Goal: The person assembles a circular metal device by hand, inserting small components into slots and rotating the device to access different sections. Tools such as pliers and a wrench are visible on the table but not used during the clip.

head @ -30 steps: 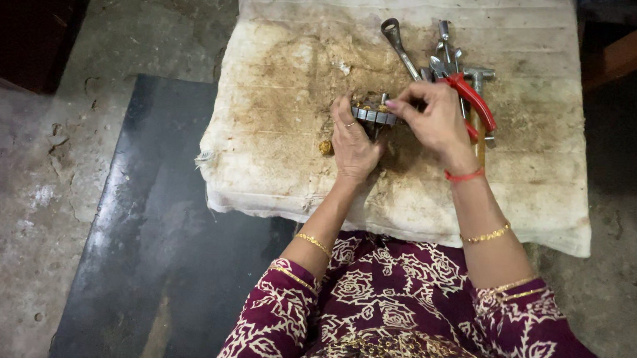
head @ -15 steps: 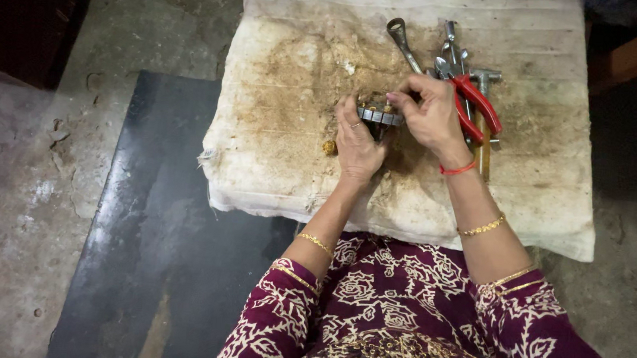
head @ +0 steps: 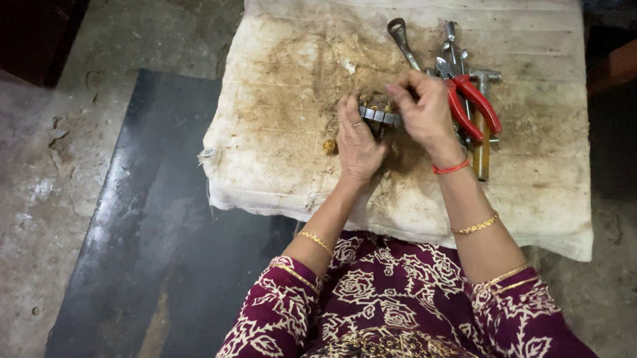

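Both hands meet over the middle of a stained cloth [head: 282,161], closed together on a small round metal part [head: 380,116] with a notched or toothed rim. The left hand [head: 358,141] cups the part from below and from its own side, fingers curled round the near edge; the right hand [head: 424,112] comes over the top, fingertips pinching the far edge, so the part sits between the two palms and is mostly hidden. Only a short arc of grey rim shows between the thumbs. What the fingers are doing to it cannot be made out, since the right hand is a little blurred. To do such close work well, it seems wise to let the left hand act as the steady support, pressed lightly to the cloth, while the right fingertips do the turning or seating; a firm but not crushing hold should keep the rim from slipping, and keeping the part low over the cloth means anything that drops stays near. A small brownish bit [head: 329,146] lies on the cloth just beside the left hand, on its outer side. Just beyond the right hand sits a pile of tools: red-handled pliers [head: 480,104] touching or nearly touching the knuckles, a hammer [head: 482,123] under them, and a spanner [head: 403,39] angled away past the fingertips.
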